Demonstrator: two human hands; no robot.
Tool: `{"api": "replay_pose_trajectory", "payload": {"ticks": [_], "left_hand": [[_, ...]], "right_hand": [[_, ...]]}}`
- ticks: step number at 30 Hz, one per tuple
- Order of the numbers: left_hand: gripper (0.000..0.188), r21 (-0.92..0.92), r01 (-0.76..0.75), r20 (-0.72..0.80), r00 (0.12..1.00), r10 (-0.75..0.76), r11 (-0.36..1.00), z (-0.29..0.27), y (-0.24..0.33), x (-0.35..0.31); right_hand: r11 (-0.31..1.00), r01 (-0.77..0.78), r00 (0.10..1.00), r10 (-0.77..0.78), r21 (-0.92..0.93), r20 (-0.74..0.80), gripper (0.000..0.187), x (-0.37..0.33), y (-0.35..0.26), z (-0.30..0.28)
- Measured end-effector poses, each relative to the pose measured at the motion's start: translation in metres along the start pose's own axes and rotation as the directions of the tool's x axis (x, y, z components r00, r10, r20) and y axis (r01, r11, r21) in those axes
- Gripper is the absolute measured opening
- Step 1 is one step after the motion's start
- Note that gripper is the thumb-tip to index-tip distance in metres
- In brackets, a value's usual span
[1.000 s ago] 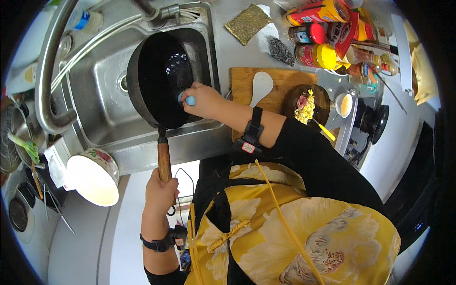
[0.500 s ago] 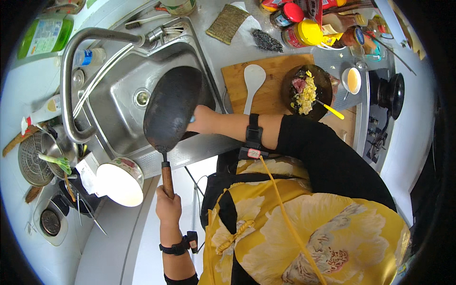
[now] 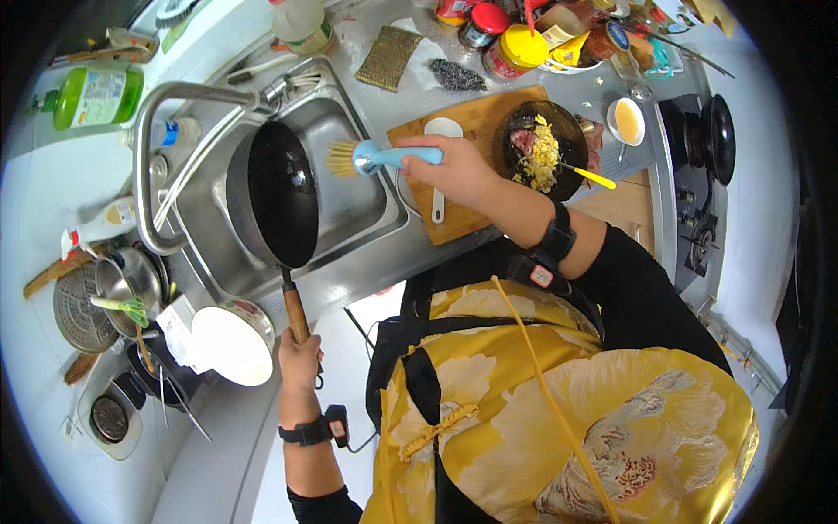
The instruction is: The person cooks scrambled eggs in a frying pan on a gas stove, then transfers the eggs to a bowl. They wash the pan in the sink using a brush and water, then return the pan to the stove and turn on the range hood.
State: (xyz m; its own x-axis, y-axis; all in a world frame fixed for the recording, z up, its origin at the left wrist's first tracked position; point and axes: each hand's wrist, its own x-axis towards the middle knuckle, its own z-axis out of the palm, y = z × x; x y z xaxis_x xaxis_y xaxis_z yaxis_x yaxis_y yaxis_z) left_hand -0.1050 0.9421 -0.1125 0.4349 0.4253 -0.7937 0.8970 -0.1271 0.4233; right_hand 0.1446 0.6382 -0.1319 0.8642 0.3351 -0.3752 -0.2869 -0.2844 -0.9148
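My left hand [image 3: 299,356] grips the wooden handle of a black wok [image 3: 284,196]. The wok is tilted over the steel sink [image 3: 353,205], its dark inner side turned toward the right. In my right hand [image 3: 458,166] is a light-blue scrub brush [image 3: 397,158] with pale bristles pointing left. The brush is held above the sink's right edge, apart from the wok. Behind my right hand lies a white spatula [image 3: 438,205] on the wooden cutting board [image 3: 419,131], partly hidden by the hand.
A dark bowl [image 3: 572,131] of egg and meat, with a yellow-handled utensil, sits on the board. A curved faucet [image 3: 147,166] arches over the sink's left side. A white bowl [image 3: 234,345] stands at the counter's near left. Jars [image 3: 515,52] crowd the back right; a stove [image 3: 694,218] lies far right.
My right hand has drawn the brush out from behind the wok and moved right and up. The wok has turned, now showing its inside, and shifted slightly left.
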Motion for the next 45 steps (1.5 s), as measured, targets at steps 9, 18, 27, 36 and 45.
{"api": "replay_pose_trajectory", "payload": {"ticks": [9,18,27,36,45], "left_hand": [[0.014,-0.058,-0.078,-0.026,0.997,0.077,0.995,0.007,-0.014,-0.020],[0.015,-0.226,-0.093,0.015,0.995,0.099,0.970,0.009,-0.027,-0.026],[0.018,-0.356,-0.093,0.088,0.987,0.133,0.930,0.004,-0.031,-0.025],[0.024,-0.533,0.064,0.258,0.962,0.090,0.844,0.003,-0.034,-0.009],[0.025,-0.601,0.236,0.410,0.911,0.041,0.763,0.000,-0.033,0.017]], "right_hand": [[0.868,0.184,0.981,-0.137,-0.461,0.134,0.046,0.002,0.040,0.044],[0.681,0.293,0.953,-0.156,-0.671,0.258,0.043,-0.011,0.044,0.036],[0.819,0.149,0.980,-0.046,-0.554,0.196,0.039,-0.007,0.004,0.016],[0.943,0.319,0.945,-0.309,0.091,-0.108,0.027,0.059,-0.169,-0.073],[0.790,0.425,0.843,-0.523,-0.442,-0.123,0.019,0.022,-0.269,-0.088]]}}
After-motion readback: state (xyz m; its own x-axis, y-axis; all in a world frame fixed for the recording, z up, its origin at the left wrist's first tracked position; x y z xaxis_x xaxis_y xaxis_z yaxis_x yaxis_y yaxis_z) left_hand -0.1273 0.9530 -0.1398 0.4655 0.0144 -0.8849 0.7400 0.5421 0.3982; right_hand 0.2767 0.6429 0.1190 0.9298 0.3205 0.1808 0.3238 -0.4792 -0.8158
